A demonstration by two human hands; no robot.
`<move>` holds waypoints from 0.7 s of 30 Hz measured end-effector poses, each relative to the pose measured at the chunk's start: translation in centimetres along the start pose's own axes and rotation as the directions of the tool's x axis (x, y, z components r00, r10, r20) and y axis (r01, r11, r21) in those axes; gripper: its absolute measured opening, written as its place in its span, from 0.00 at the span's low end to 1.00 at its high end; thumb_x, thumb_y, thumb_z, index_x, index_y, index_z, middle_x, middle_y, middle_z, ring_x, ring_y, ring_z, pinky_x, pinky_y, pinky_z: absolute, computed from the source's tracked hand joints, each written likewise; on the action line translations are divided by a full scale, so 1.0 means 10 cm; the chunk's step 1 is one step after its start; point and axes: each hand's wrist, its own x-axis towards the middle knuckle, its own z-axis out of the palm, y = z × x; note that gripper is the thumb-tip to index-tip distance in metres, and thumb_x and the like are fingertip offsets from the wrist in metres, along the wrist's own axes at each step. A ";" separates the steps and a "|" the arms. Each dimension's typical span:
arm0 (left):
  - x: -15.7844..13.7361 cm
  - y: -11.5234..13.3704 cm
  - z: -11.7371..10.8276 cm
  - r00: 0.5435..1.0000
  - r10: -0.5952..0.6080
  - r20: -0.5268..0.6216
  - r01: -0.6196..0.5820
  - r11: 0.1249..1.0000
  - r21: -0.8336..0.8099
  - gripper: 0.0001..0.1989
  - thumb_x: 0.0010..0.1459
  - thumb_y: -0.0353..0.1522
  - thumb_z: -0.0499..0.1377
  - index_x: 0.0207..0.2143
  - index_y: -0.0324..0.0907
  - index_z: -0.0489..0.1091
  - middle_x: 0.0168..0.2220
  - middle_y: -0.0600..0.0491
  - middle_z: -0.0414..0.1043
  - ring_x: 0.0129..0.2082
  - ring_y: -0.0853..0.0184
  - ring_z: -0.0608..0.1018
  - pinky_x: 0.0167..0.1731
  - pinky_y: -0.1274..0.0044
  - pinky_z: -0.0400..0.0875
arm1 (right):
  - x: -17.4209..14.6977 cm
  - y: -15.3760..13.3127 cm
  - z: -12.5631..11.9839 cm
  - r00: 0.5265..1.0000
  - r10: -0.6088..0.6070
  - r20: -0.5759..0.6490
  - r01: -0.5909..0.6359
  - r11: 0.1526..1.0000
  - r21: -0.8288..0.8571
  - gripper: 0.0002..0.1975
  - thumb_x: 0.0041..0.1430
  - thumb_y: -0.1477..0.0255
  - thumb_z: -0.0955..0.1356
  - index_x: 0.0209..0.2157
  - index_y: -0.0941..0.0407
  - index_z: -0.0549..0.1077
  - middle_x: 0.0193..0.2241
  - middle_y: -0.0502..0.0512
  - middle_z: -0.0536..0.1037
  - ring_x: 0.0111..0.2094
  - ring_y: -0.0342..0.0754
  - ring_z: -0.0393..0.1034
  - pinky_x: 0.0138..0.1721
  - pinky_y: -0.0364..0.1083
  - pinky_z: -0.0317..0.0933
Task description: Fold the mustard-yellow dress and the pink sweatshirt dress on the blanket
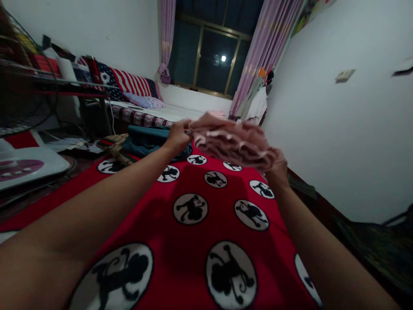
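A folded pink piece of cloth [234,142], its layered edges bunched and facing me, is held up above the red blanket [222,232]. My left hand [179,135] grips its left end, fingers closed at the corner. At the opposite end my right hand [277,168] is closed on the cloth, slightly blurred and partly covered by it. The blanket below carries white circles with dark monkey figures. Just left of my left hand lies a folded teal cloth [146,140] near the blanket's far edge.
To the left stand a cluttered desk [77,82], a blurred fan [26,86] and a white plastic object [32,163]. Behind is a bench bed [174,113] with flag-patterned cushions [132,82]. Clothes [258,105] hang by the purple curtain [264,38]. A white wall bounds the right.
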 end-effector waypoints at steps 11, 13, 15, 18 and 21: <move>-1.44 -0.09 -0.08 0.947 -0.128 0.296 0.051 0.965 0.257 0.16 0.50 0.21 0.51 0.32 0.41 0.76 0.37 0.50 0.77 0.39 0.64 0.77 0.44 0.72 0.70 | -1.01 0.37 0.11 0.984 0.117 0.136 -0.072 0.952 -0.298 0.19 0.45 0.75 0.61 0.38 0.55 0.76 0.40 0.56 0.80 0.44 0.54 0.72 0.50 0.55 0.62; -1.34 0.02 0.07 0.954 -0.086 0.287 0.015 0.970 0.243 0.13 0.55 0.24 0.52 0.37 0.41 0.75 0.40 0.49 0.75 0.42 0.63 0.76 0.46 0.71 0.69 | -0.94 0.26 0.25 0.986 0.077 0.149 -0.033 0.961 -0.274 0.17 0.48 0.74 0.62 0.40 0.54 0.76 0.41 0.56 0.79 0.44 0.53 0.71 0.48 0.53 0.62; -1.34 0.08 0.25 0.936 -0.057 0.348 -0.030 0.971 0.238 0.13 0.59 0.29 0.55 0.46 0.41 0.73 0.46 0.47 0.73 0.47 0.62 0.74 0.50 0.69 0.68 | -0.97 0.22 0.41 0.981 0.055 0.188 -0.010 0.973 -0.231 0.15 0.51 0.73 0.63 0.40 0.54 0.75 0.42 0.56 0.78 0.42 0.52 0.71 0.46 0.52 0.62; -1.51 0.12 0.47 0.893 -0.062 0.447 -0.088 0.948 0.306 0.20 0.57 0.34 0.59 0.53 0.45 0.68 0.53 0.46 0.69 0.52 0.58 0.71 0.53 0.66 0.65 | -1.13 0.26 0.59 0.957 -0.006 0.289 0.078 0.968 -0.239 0.10 0.53 0.73 0.64 0.37 0.55 0.74 0.37 0.56 0.77 0.40 0.51 0.69 0.43 0.50 0.61; -1.69 0.11 0.56 0.883 -0.104 0.459 -0.094 0.917 0.388 0.16 0.54 0.34 0.61 0.46 0.45 0.72 0.50 0.48 0.69 0.51 0.57 0.70 0.52 0.64 0.65 | -1.24 0.30 0.64 0.950 -0.034 0.311 0.137 0.938 -0.317 0.06 0.52 0.77 0.63 0.29 0.55 0.71 0.31 0.54 0.73 0.36 0.50 0.66 0.40 0.48 0.59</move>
